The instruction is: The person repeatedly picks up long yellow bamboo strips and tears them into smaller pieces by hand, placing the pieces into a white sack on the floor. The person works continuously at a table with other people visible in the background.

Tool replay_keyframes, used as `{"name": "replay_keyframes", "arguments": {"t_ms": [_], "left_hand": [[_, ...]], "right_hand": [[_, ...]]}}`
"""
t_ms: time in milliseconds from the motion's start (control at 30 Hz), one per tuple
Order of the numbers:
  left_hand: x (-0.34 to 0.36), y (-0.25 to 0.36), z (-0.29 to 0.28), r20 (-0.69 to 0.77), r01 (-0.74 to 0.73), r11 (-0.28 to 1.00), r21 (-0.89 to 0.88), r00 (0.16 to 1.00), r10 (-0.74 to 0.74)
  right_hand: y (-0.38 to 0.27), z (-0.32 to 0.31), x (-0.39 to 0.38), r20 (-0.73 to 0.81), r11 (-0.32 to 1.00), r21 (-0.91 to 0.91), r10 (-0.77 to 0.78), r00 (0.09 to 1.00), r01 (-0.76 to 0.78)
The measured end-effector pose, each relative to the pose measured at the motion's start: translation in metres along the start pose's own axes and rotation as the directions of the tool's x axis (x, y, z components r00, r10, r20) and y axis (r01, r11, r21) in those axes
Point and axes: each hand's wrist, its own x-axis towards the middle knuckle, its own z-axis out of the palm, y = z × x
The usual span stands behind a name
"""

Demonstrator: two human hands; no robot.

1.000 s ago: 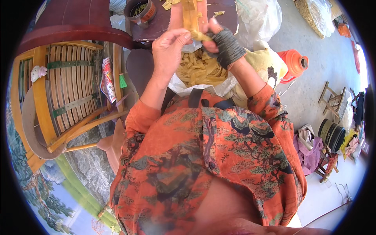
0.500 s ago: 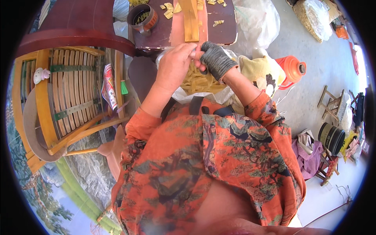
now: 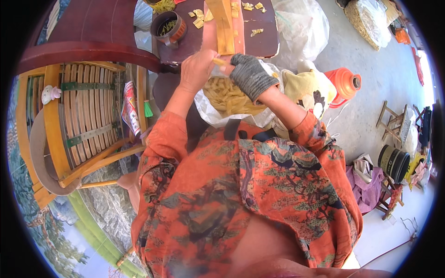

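Note:
Above a white plastic bag [image 3: 209,116], my bare left hand [image 3: 197,69] has its fingers closed around a small yellowish strip [image 3: 219,61]. The strip's end pokes out toward my right hand [image 3: 250,76], which wears a grey fingerless glove and pinches at it; its fingertips are partly hidden. Many similar pale yellow strips [image 3: 232,97] fill the bag below. Just beyond my hands a wooden block [image 3: 225,37] lies on a pink board [image 3: 210,34] across a dark red table [image 3: 257,46].
A brown mug [image 3: 169,28] with green leaves stands on the table's left, near yellowish flat pieces [image 3: 198,21]. At right are a patterned cream cloth bundle [image 3: 306,88], an orange flask [image 3: 342,85] and a clear plastic bag [image 3: 301,30]. A slatted wooden chair [image 3: 90,102] stands left.
My hands have drawn slightly apart, the left moving left, and the yellowish strip now shows between them. More of the strips in the bag is visible.

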Motion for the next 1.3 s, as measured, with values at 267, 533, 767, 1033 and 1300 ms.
{"name": "replay_keyframes", "arguments": {"t_ms": [267, 533, 767, 1033, 1300], "left_hand": [[0.022, 0.010, 0.000, 0.443, 0.556, 0.127, -0.821, 0.762, -0.471], [0.042, -0.009, 0.009, 0.235, 0.558, 0.509, -0.656, 0.791, -0.565], [0.037, -0.030, 0.029, 0.173, 0.667, 0.738, -0.098, 0.742, -0.648], [-0.016, 0.037, 0.007, 0.329, 0.640, 0.683, -0.352, 0.768, -0.550], [-0.034, 0.040, -0.003, 0.716, 0.394, -0.751, -0.530, 0.683, -0.146]], "right_hand": [[0.042, -0.022, 0.042, -0.047, 0.954, 0.052, 0.297, 0.954, -0.295], [0.053, -0.019, 0.061, -0.205, 0.959, -0.277, 0.003, 0.979, -0.062], [0.083, 0.002, 0.064, -0.043, 0.817, -0.568, 0.087, 0.995, -0.096], [0.032, 0.000, 0.014, -0.382, 0.965, -0.247, -0.175, 0.907, 0.083], [0.009, 0.038, -0.035, -0.115, 0.940, 0.068, -0.325, 0.939, 0.334]]}}
